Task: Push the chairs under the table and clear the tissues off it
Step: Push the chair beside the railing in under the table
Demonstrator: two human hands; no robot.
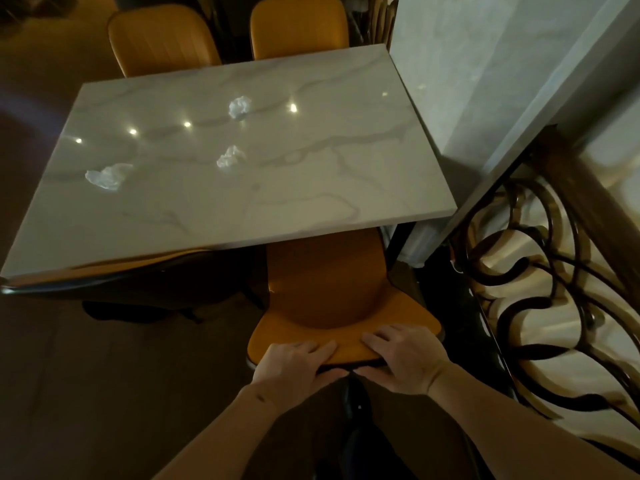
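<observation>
A marble-look table carries three crumpled white tissues: one at the left, one in the middle, one farther back. An orange chair stands at the near right side, its seat partly beneath the tabletop. My left hand and my right hand both grip the top edge of its backrest. A second chair at the near left is tucked under the table, only its dark back edge showing. Two more orange chairs, one on the left and one on the right, stand at the far side.
A pale wall or pillar runs along the table's right edge. A dark wrought-iron railing with curled scrollwork stands close on the right of the chair. Dark floor lies to the left.
</observation>
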